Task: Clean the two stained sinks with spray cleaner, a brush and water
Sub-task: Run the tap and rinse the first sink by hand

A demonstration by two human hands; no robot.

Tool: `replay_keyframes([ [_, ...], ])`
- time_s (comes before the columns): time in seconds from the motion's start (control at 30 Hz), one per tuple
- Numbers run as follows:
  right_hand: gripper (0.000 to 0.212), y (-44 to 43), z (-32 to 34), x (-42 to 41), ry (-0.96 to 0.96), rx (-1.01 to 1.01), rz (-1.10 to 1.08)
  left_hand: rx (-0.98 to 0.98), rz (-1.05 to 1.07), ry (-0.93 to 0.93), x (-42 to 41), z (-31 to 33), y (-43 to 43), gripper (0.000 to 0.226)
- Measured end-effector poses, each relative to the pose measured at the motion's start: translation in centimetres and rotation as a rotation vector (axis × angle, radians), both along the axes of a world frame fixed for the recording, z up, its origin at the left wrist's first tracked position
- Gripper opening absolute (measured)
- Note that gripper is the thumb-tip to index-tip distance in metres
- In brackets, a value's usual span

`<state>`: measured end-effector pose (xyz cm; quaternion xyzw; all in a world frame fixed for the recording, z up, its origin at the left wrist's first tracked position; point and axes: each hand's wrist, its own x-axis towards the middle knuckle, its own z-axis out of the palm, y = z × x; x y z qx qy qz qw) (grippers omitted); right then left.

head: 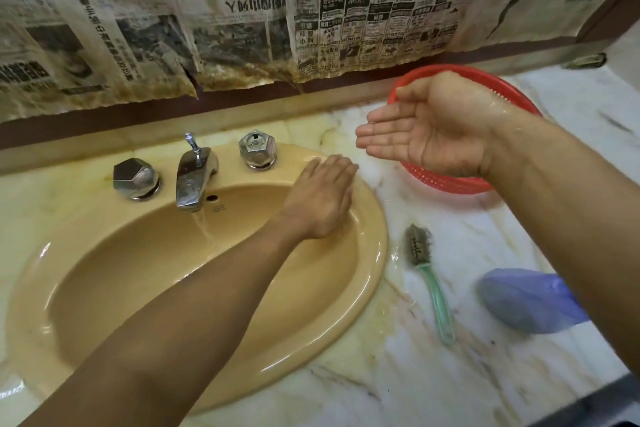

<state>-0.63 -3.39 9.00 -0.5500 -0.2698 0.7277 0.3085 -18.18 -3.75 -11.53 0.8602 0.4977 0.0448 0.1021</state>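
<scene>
**Hand-rinsing the sink rim, tap running**

The brush (428,282) lies unheld on the wet counter just right of the sink (375,243), its long axis near-to-far, green handle nearest, bristle head pointing toward the red basket (450,184). The left hand (322,198) presses flat, fingers straight, on the far-right rim. The right hand (426,132) hovers cupped, palm up, holding nothing solid. Best practice is probably to carry water from the tap (195,180) and wipe inward so residue drains into the bowl.

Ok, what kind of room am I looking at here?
Probably a bathroom or washroom vanity: an oval tan ceramic sink with a chrome tap running water, set in a white veined marble counter, with yellowed newspaper covering the wall behind.
</scene>
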Motion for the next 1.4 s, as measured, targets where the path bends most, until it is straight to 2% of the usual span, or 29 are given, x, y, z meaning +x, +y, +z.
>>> replay_keyframes([
  [0.17,0.042,-3.9,-1.3,1.0,0.075,0.014,-0.103,0.016,0.228,-0.032,-3.7,0.6,3.2,0.051],
  [0.23,0.042,-5.1,-2.6,1.1,0.101,0.021,-0.172,0.025,0.189,-0.075,-3.8,0.1,0.9,0.058],
  [0.33,0.042,-6.4,-5.9,-0.3,0.160,-0.019,-0.255,-0.036,0.011,-0.170,-6.4,-1.2,-4.7,0.061],
  [0.4,0.044,-6.8,-8.6,-2.3,0.204,-0.079,-0.278,-0.106,0.026,-0.225,-10.6,-1.7,-7.4,0.058],
  [0.57,0.042,-6.8,-14.6,-11.2,0.287,-0.279,-0.261,-0.153,0.322,-0.296,-21.6,-1.4,-12.6,0.035],
  [0.63,0.036,-6.5,-16.5,-15.2,0.336,-0.356,-0.219,-0.158,0.496,-0.370,-24.3,-0.7,-13.8,0.037],
  [0.7,0.032,-6.2,-17.8,-18.8,0.375,-0.411,-0.193,-0.170,0.708,-0.419,-25.9,0.3,-14.5,0.023],
  [0.77,0.028,-5.8,-18.6,-21.6,0.438,-0.443,-0.193,-0.167,0.853,-0.540,-26.7,1.0,-14.9,0.017],
  [0.87,0.019,-5.3,-19.2,-23.9,0.526,-0.477,-0.230,-0.191,0.925,-0.728,-26.5,1.7,-15.0,0.012],
  [0.93,0.025,-5.4,-19.0,-24.0,0.516,-0.467,-0.178,-0.263,0.983,-0.911,-25.6,2.1,-14.5,0.015],
  [1.0,0.040,-5.4,-18.1,-22.7,0.470,-0.411,-0.079,-0.425,1.088,-1.109,-24.1,2.4,-13.4,0.024],
  [1.07,0.039,-4.7,-16.8,-20.1,0.311,-0.255,-0.030,-0.655,1.191,-1.281,-22.0,2.9,-11.6,0.028],
  [1.1,0.035,-4.1,-16.3,-18.4,0.135,-0.108,-0.023,-0.769,1.227,-1.368,-21.1,3.1,-10.6,0.030],
  [1.17,0.028,-2.5,-15.8,-14.5,-0.357,0.258,-0.045,-0.955,1.271,-1.511,-19.5,3.5,-8.6,0.030],
  [1.23,0.027,-1.1,-16.1,-10.3,-0.892,0.603,0.015,-1.085,1.282,-1.570,-18.6,3.8,-7.1,0.026],
  [1.27,0.027,-0.7,-16.6,-8.6,-1.061,0.717,0.076,-1.126,1.287,-1.588,-18.1,3.9,-6.5,0.025],
  [1.33,0.031,-0.2,-17.9,-5.7,-1.183,0.860,0.261,-1.165,1.308,-1.640,-17.4,3.9,-5.6,0.028],
  [1.4,0.037,-0.3,-19.1,-4.2,-1.164,0.908,0.396,-1.164,1.342,-1.706,-16.8,3.9,-4.9,0.034],
])
